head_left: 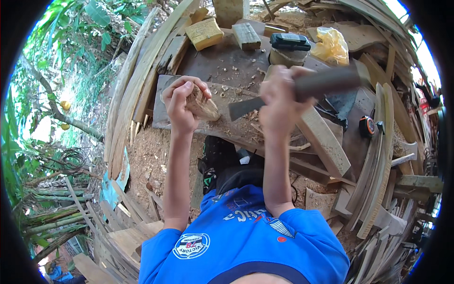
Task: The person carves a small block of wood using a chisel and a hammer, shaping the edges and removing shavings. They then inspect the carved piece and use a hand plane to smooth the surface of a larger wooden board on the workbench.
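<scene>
Over a shavings-strewn work board (163,117), a person in a blue T-shirt (255,236) is gripping a tapered wood block (204,105) at eleven o'clock from the middle of the view, the left hand (181,105) curling its fingers tightly round the upper part and leaving the lower end bare. At two o'clock the right hand (282,102), blurred, is wrapping firmly round a broad-bladed chopping tool (243,109); its blade is pointing toward nine o'clock, facing the block but standing apart from it. Whether the block is resting on the board is not clear. The person seems to be shaping the block by hewing, and appears to be between strokes. The next move is probably calling for a steady hold, left fingers staying clear, and a controlled cut into the bare end. At three o'clock a wristwatch (366,127) is lying among the planks (376,165).
</scene>
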